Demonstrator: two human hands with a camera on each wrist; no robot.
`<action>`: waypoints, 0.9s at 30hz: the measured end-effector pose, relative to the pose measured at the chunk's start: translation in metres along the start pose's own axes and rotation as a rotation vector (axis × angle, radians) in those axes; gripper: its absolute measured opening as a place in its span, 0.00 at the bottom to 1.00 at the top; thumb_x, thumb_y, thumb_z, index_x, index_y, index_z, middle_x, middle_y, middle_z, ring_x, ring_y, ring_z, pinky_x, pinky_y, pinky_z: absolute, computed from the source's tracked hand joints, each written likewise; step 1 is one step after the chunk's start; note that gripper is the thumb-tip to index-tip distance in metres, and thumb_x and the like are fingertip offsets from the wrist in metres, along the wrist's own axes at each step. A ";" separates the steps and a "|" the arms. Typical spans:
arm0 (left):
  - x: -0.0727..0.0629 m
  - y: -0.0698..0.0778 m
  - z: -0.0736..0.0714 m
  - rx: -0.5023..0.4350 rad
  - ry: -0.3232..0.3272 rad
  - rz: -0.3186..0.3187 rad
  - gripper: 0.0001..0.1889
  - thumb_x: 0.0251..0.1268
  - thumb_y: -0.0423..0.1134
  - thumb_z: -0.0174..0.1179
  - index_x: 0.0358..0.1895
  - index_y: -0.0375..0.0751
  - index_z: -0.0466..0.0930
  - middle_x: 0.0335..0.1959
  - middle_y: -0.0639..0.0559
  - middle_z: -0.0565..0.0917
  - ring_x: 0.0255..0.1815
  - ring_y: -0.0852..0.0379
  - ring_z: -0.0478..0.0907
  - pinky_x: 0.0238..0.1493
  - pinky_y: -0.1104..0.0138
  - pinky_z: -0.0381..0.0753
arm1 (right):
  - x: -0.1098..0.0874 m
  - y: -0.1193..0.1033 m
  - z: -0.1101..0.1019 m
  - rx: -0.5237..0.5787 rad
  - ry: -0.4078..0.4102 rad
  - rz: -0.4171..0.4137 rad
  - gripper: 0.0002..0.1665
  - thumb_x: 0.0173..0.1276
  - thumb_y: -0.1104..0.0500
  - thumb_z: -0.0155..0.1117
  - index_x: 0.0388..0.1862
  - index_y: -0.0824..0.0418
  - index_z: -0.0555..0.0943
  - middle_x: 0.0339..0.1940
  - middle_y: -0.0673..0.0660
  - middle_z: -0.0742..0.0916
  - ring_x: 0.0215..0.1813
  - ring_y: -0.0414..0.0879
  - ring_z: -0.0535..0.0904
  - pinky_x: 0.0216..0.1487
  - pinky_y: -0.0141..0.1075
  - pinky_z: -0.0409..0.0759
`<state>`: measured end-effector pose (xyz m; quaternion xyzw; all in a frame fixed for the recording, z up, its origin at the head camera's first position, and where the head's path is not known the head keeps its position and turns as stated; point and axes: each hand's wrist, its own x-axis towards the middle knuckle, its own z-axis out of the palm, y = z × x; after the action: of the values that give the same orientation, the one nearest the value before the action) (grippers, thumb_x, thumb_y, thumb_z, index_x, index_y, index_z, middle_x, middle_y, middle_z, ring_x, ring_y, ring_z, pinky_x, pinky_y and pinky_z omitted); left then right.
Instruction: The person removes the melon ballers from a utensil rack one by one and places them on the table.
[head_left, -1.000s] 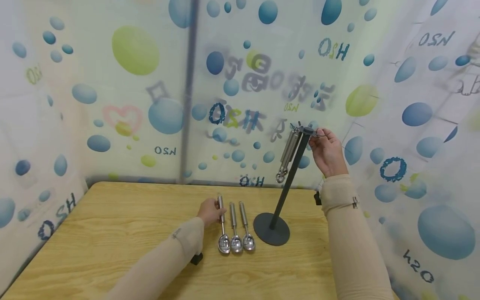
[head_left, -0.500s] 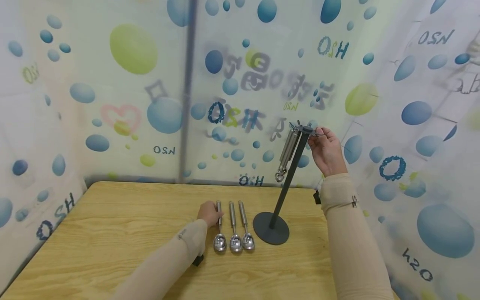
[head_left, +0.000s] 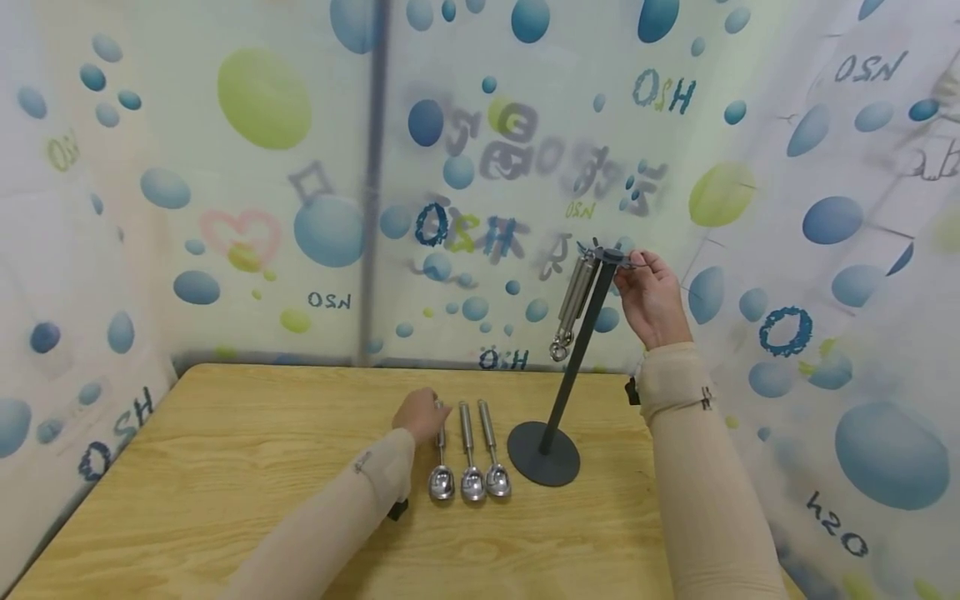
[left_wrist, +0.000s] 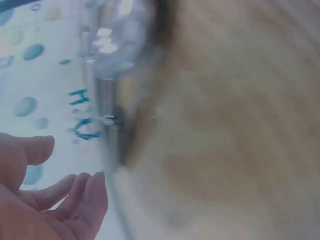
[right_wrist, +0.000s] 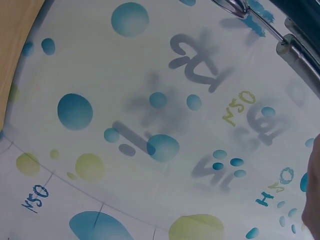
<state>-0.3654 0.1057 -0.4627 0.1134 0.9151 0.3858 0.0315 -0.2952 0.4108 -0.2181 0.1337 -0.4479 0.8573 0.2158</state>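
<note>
Three metal scoops lie side by side on the wooden table, bowls toward me: the left scoop [head_left: 442, 483], middle scoop [head_left: 472, 483] and right scoop [head_left: 497, 481]. My left hand [head_left: 422, 414] is at the left scoop's handle, partly covering it. In the left wrist view its thumb and fingers [left_wrist: 92, 200] are spread apart with nothing between them, beside a blurred scoop [left_wrist: 120, 42]. My right hand [head_left: 651, 298] pinches a hook at the top of a dark utensil stand [head_left: 577, 358]. Metal utensils [head_left: 576, 292] hang from the stand's left side; one hanging handle [right_wrist: 302, 60] shows in the right wrist view.
The stand's round base [head_left: 543, 454] sits right of the scoops. A patterned curtain [head_left: 480, 183] with blue and green dots surrounds the wooden table [head_left: 262, 467] at the back and sides.
The left scoop's bowl has shifted slightly left and now lies straighter. My left hand has moved a little with it. My right hand keeps its place on the stand's hook.
</note>
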 end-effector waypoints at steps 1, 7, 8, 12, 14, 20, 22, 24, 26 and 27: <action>-0.001 0.006 -0.003 0.015 0.005 0.016 0.20 0.72 0.45 0.62 0.56 0.31 0.80 0.50 0.38 0.85 0.48 0.43 0.83 0.48 0.53 0.83 | 0.000 0.000 0.000 0.004 0.002 -0.002 0.10 0.78 0.69 0.53 0.34 0.66 0.77 0.32 0.56 0.81 0.33 0.46 0.75 0.39 0.33 0.79; -0.005 0.044 -0.020 -0.092 0.002 0.163 0.20 0.75 0.43 0.60 0.62 0.34 0.78 0.55 0.40 0.83 0.55 0.44 0.82 0.54 0.51 0.82 | 0.002 0.001 -0.001 0.005 0.007 -0.018 0.08 0.76 0.66 0.57 0.35 0.66 0.78 0.30 0.56 0.83 0.33 0.45 0.77 0.40 0.33 0.80; -0.005 0.051 -0.024 -0.132 -0.002 0.187 0.20 0.75 0.43 0.60 0.62 0.34 0.78 0.55 0.41 0.83 0.55 0.44 0.81 0.55 0.52 0.81 | 0.001 0.001 -0.001 0.003 0.005 -0.021 0.07 0.76 0.65 0.58 0.35 0.66 0.78 0.30 0.56 0.83 0.33 0.45 0.77 0.41 0.33 0.79; -0.009 0.083 -0.036 -0.244 0.004 0.311 0.17 0.77 0.40 0.58 0.61 0.36 0.78 0.54 0.43 0.82 0.55 0.47 0.80 0.56 0.54 0.81 | 0.001 0.000 -0.002 0.033 -0.022 -0.026 0.08 0.76 0.65 0.57 0.35 0.66 0.79 0.30 0.56 0.84 0.34 0.46 0.78 0.41 0.33 0.78; -0.013 0.100 -0.042 -0.269 0.007 0.374 0.16 0.78 0.40 0.57 0.61 0.37 0.79 0.53 0.44 0.82 0.54 0.48 0.80 0.55 0.55 0.81 | 0.001 -0.001 -0.002 0.044 -0.032 -0.030 0.10 0.77 0.66 0.55 0.34 0.67 0.79 0.30 0.56 0.84 0.34 0.46 0.78 0.41 0.33 0.78; -0.022 0.142 -0.048 -0.295 0.013 0.520 0.15 0.78 0.39 0.57 0.60 0.38 0.79 0.52 0.45 0.82 0.52 0.49 0.82 0.53 0.57 0.82 | 0.000 0.000 -0.003 0.020 -0.031 -0.038 0.08 0.76 0.65 0.58 0.35 0.66 0.79 0.30 0.55 0.84 0.34 0.45 0.77 0.41 0.33 0.78; -0.025 0.153 -0.049 -0.307 0.009 0.535 0.15 0.78 0.39 0.57 0.61 0.38 0.79 0.53 0.45 0.82 0.52 0.49 0.81 0.52 0.58 0.82 | -0.001 0.001 -0.003 0.039 -0.038 -0.032 0.07 0.74 0.65 0.61 0.34 0.67 0.79 0.30 0.56 0.84 0.33 0.46 0.77 0.41 0.33 0.78; -0.027 0.162 -0.049 -0.316 0.004 0.550 0.16 0.79 0.40 0.56 0.62 0.39 0.79 0.53 0.45 0.81 0.52 0.49 0.81 0.52 0.58 0.82 | -0.001 0.001 -0.003 0.030 -0.040 -0.034 0.08 0.74 0.65 0.61 0.34 0.66 0.80 0.29 0.56 0.85 0.33 0.46 0.77 0.41 0.33 0.78; -0.028 0.170 -0.049 -0.325 0.000 0.558 0.16 0.79 0.41 0.56 0.62 0.39 0.78 0.53 0.46 0.81 0.52 0.50 0.81 0.51 0.59 0.82 | -0.002 0.002 -0.002 0.028 -0.039 -0.031 0.10 0.76 0.66 0.60 0.32 0.66 0.81 0.28 0.56 0.85 0.32 0.46 0.77 0.41 0.33 0.78; -0.029 0.173 -0.048 -0.330 -0.001 0.560 0.17 0.79 0.41 0.56 0.63 0.39 0.78 0.53 0.46 0.81 0.52 0.50 0.81 0.51 0.59 0.82 | -0.002 0.002 -0.002 0.027 -0.037 -0.027 0.11 0.77 0.66 0.58 0.32 0.66 0.82 0.28 0.56 0.85 0.32 0.46 0.77 0.41 0.33 0.78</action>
<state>-0.3128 0.1822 -0.3065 0.3543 0.7735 0.5224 -0.0573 -0.2948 0.4105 -0.2212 0.1584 -0.4384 0.8576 0.2174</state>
